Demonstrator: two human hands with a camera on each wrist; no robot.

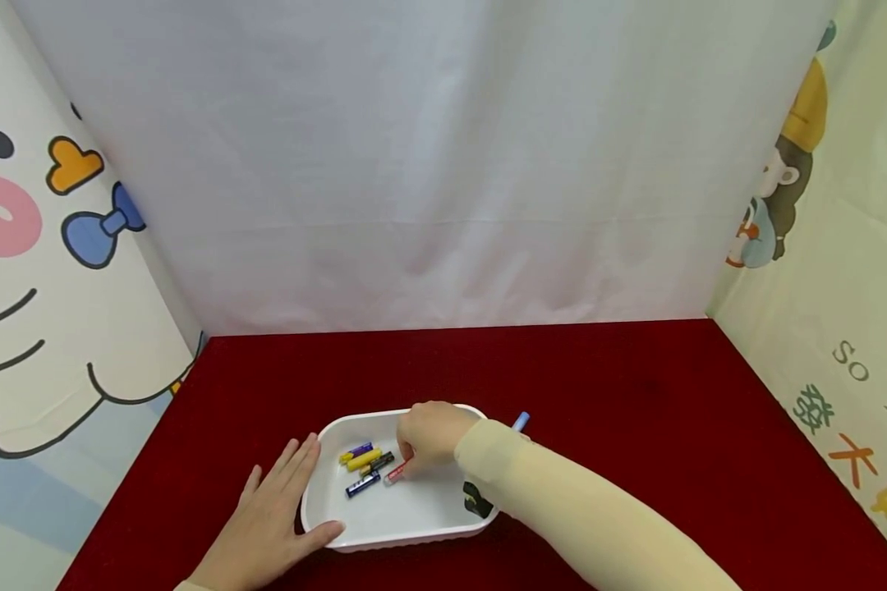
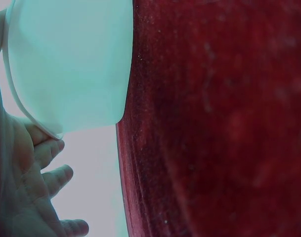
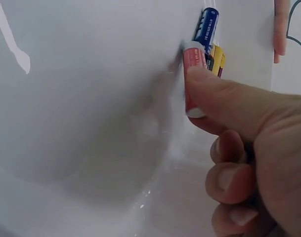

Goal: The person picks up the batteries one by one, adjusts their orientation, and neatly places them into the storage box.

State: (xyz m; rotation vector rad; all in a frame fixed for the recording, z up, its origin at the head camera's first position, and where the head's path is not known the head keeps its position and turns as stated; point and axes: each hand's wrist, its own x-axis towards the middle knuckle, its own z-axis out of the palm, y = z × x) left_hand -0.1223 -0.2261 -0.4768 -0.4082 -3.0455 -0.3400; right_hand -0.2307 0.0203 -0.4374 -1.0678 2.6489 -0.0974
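A white tray (image 1: pixel 429 517) holds several small batteries: a dark blue one (image 1: pixel 363 484), a yellow one (image 1: pixel 364 459), a purple and yellow one (image 1: pixel 356 452) and a black and yellow one (image 1: pixel 377 465). Over the tray, my right hand (image 1: pixel 432 435) pinches a red battery (image 1: pixel 396 473); in the right wrist view thumb and finger hold the red battery (image 3: pixel 193 74) beside the blue battery (image 3: pixel 208 27). My left hand (image 1: pixel 269 513) rests with spread fingers against the tray's left edge; in the left wrist view its fingers (image 2: pixel 52 150) touch the rim.
A light blue object (image 1: pixel 521 421) lies just beyond the tray's right end, partly hidden by the right sleeve. The tray stands on a red cloth-covered table (image 1: pixel 599 377). A pale curtain (image 1: pixel 443 164) hangs behind, with printed panels at both sides.
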